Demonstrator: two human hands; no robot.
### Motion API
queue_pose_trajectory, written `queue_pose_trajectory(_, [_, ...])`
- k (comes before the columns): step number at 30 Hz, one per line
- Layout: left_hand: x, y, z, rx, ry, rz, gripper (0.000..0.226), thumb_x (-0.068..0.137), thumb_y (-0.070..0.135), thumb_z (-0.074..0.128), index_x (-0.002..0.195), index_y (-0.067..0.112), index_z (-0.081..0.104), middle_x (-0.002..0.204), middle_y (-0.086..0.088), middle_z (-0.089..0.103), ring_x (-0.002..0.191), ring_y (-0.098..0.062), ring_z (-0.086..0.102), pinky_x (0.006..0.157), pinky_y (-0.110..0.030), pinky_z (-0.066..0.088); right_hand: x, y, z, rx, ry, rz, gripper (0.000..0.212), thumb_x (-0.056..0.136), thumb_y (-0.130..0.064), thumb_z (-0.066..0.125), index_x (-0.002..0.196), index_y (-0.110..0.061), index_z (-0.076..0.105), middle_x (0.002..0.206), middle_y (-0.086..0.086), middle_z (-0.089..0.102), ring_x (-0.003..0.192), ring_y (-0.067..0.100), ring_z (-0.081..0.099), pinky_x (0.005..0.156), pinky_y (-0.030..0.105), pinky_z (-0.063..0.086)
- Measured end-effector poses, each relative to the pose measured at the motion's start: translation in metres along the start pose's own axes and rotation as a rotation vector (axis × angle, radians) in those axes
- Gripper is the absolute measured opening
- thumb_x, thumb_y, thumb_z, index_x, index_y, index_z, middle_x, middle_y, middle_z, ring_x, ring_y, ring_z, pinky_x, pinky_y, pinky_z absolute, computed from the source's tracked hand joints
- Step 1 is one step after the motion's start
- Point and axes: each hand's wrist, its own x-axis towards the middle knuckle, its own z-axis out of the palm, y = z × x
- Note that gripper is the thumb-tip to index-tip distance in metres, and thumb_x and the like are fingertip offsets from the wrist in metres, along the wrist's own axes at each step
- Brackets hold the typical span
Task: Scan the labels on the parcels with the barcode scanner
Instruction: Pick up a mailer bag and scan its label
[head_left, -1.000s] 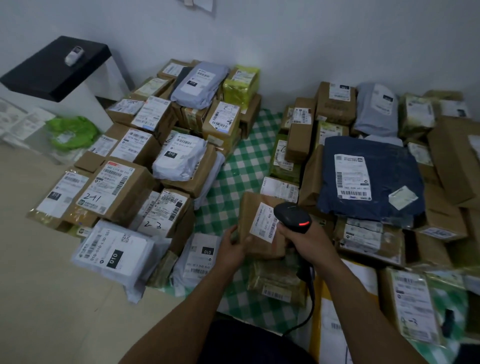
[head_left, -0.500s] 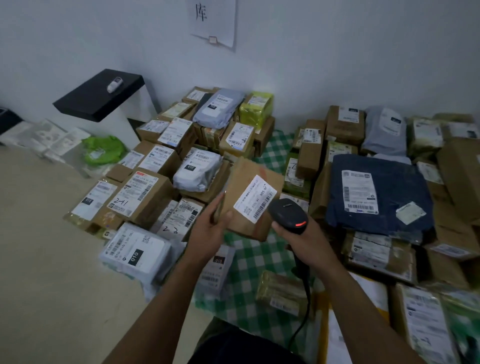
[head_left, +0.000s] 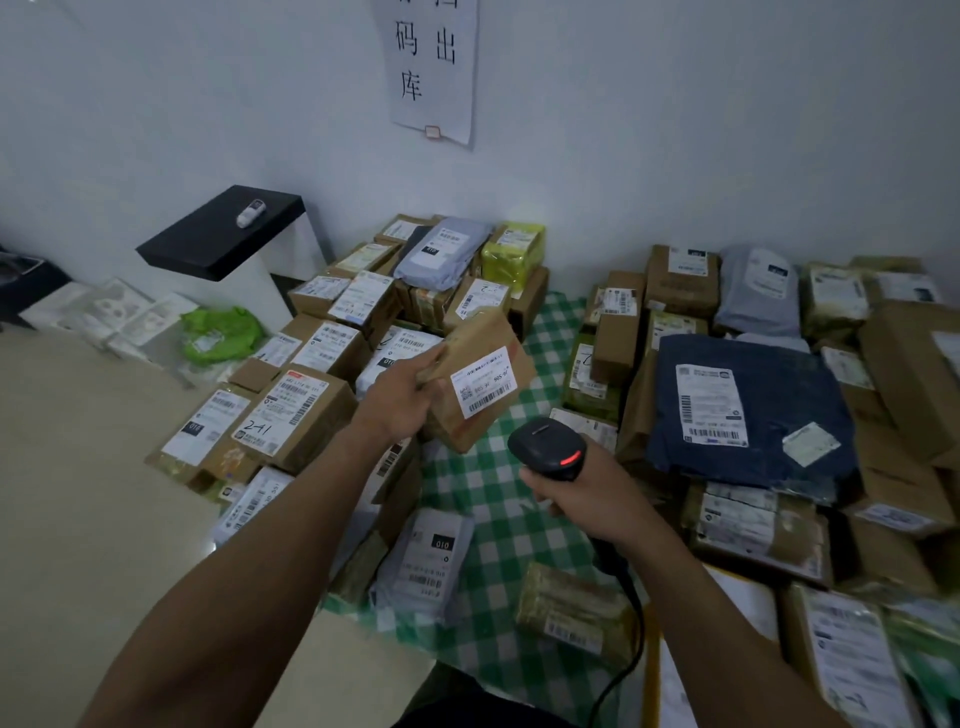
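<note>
Left hand (head_left: 402, 400) holds a brown parcel (head_left: 470, 338) in the air while the right hand (head_left: 587, 493) grips the barcode scanner (head_left: 550, 449) just below it.

The left hand's fingers curl round the parcel's left edge, tilting it so that its white label (head_left: 483, 387) faces up and toward the camera. The parcel's lower corner hangs near the scanner head but apart from it. The right hand is wrapped round the scanner's handle; a red light glows on the head, which seems to point up at the label, though its front window is hidden. The scanner's cable (head_left: 631, 639) trails down toward the person. Both hands work over a narrow strip of green checked cloth (head_left: 498, 509), the only open lane between the left heap of parcels (head_left: 291, 415) and the right heap with its dark blue mailer (head_left: 779, 395). Bare floor (head_left: 78, 493) borders the left heap.
</note>
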Motion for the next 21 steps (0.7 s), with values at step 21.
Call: queue_pose_trajectory(21, [0.0011,-0.0062,0.0085,0.029,-0.027,0.008,0.052,0.107,0.032,0.05,0.157,0.021,0.039,0.142,-0.006,0.06,0.127,-0.022,0.056,0.103,-0.034,0.041,-0.0052,-0.0099,-0.0026,0.056,-0.028,-0.022,0.017,0.092,-0.022,0.078,0.096,-0.031,0.064,0.09,0.017,0.075,0.069,0.014,0.068,0.067,0.028,0.058])
